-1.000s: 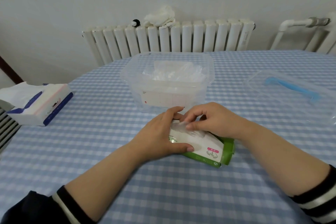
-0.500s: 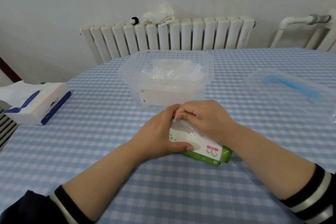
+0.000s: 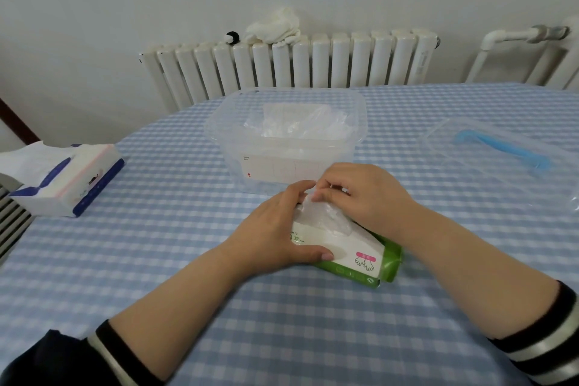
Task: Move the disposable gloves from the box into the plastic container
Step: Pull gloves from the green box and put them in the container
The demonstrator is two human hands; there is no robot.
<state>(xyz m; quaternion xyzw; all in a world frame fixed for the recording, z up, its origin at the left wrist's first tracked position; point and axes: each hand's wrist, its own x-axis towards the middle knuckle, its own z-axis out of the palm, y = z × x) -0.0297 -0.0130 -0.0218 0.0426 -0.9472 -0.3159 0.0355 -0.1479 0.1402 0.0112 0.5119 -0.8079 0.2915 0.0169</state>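
Glove box: white and green, flat on the checked tabletop, just in front of the plastic container.
Left hand: curled round the box's near end, thumb on top.
Right hand: pinching a clear glove at the box opening.
Container: gloves already piled inside.

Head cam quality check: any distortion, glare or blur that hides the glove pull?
Head view: wide-angle bend curves the radiator and the table edge; light is soft and even, shadows faint. The plastic container shows no hard glare. The right hand pinching a glove at the box is only slightly soft.
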